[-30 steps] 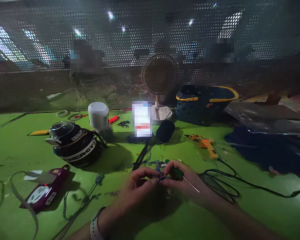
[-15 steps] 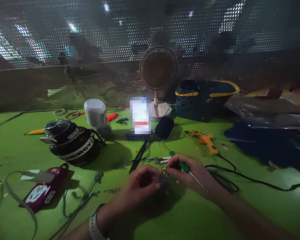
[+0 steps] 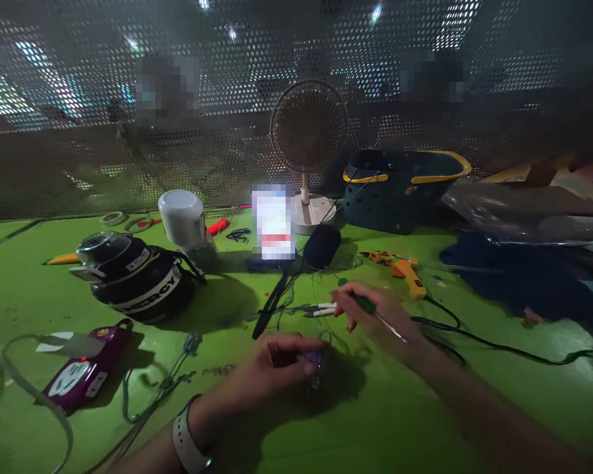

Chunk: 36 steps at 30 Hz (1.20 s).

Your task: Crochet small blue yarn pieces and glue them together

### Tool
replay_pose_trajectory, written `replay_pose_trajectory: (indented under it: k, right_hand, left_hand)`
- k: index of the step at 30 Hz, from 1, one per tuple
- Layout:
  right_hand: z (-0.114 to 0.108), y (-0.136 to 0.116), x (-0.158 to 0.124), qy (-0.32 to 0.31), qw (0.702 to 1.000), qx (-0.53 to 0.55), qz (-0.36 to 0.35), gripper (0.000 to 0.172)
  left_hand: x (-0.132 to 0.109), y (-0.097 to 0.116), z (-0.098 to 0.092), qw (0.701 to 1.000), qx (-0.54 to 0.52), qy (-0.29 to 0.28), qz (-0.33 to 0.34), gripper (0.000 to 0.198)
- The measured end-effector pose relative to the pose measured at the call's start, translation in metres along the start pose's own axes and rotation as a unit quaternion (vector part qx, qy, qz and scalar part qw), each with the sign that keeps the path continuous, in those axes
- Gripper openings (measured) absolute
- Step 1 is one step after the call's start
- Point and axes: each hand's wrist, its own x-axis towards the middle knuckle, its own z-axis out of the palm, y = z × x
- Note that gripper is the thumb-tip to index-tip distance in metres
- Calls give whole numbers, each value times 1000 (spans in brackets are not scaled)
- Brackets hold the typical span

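Note:
My left hand [image 3: 281, 362] is closed in a pinch on a small greyish-purple piece [image 3: 312, 359], with a little loop of cord standing up at its top. The fingers hide most of this piece, so its kind is unclear. To the right and a bit farther away, my right hand [image 3: 370, 309] is wrapped round a green-handled tool [image 3: 366, 304] whose thin metal shaft points back toward the wrist. Just left of the right fingertips lie white-handled pliers or snips [image 3: 323, 309]. A thin thread runs from the table near them.
A lit phone [image 3: 273, 224], a fan [image 3: 309, 128] and a dark basket [image 3: 395, 197] stand at the back. A yellow glue gun [image 3: 410, 273] with its cable lies right. A black bottle [image 3: 143, 283], a purple power strip [image 3: 86, 368] and green-grey cords [image 3: 165, 388] are left.
My right hand has moved away from the left, to the right and slightly up, still with the green-handled tool. The left hand keeps its pinch. The whole view has shifted slightly.

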Motion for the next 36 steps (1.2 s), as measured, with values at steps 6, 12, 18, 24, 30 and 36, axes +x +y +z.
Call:
replay_pose_trajectory:
  k: [6, 12, 18, 24, 30, 36]
  right_hand:
    - [-24, 8, -8, 62, 976, 207, -9, 23]
    - [-4, 13, -27, -19, 950, 307, 63, 27]
    - [11, -10, -35, -12, 964, 253, 81, 35]
    - [10, -20, -35, -39, 978, 193, 65, 38]
    - [12, -15, -35, -76, 992, 96, -15, 37]
    - [9, -14, -34, -49, 996, 73, -33, 39]
  left_hand:
    - [-2, 8, 4, 997, 13, 55, 60, 28]
    - [-2, 7, 6, 987, -35, 109, 110, 24]
    - [0, -5, 2, 983, -60, 121, 128, 24]
    - [-2, 1, 6, 985, -64, 124, 105, 24]
    - [1, 3, 10, 973, -59, 196, 103, 15]
    - [2, 5, 8, 968, -2, 219, 121, 18]
